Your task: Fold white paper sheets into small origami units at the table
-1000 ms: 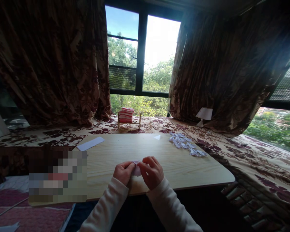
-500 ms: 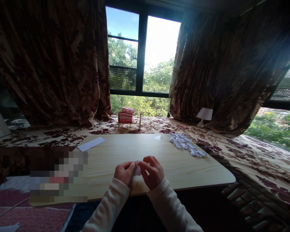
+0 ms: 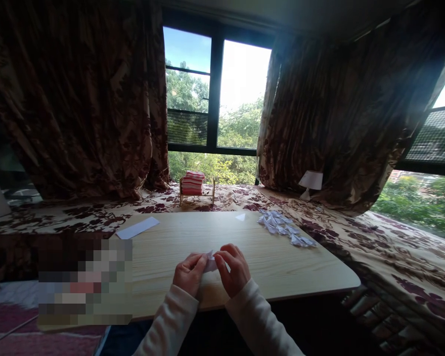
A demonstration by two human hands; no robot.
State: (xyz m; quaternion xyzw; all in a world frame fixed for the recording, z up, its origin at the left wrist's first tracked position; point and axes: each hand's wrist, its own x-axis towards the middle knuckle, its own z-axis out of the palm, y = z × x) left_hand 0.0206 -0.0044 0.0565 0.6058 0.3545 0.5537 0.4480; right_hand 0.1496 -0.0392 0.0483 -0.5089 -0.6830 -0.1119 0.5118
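Observation:
My left hand (image 3: pixel 188 273) and my right hand (image 3: pixel 234 269) are together near the front edge of a light wooden table (image 3: pixel 282 262). Both pinch a small folded piece of pale paper (image 3: pixel 209 263) held between their fingertips, just above the tabletop. The fingers of both hands are curled closed on it. Most of the paper is hidden behind the fingers.
A row of several folded white paper pieces (image 3: pixel 284 227) lies at the table's far right. One small paper triangle (image 3: pixel 241 216) and a white paper strip (image 3: pixel 138 227) lie at the far edge. A small wooden rack holding a stack of red-striped paper (image 3: pixel 193 184) and a small white lamp (image 3: pixel 310 182) stand on the floral-covered ledge by the window.
The hands stay together on the paper with small finger shifts. The camera has tilted slightly, so the whole scene sits a little lower in the frame.

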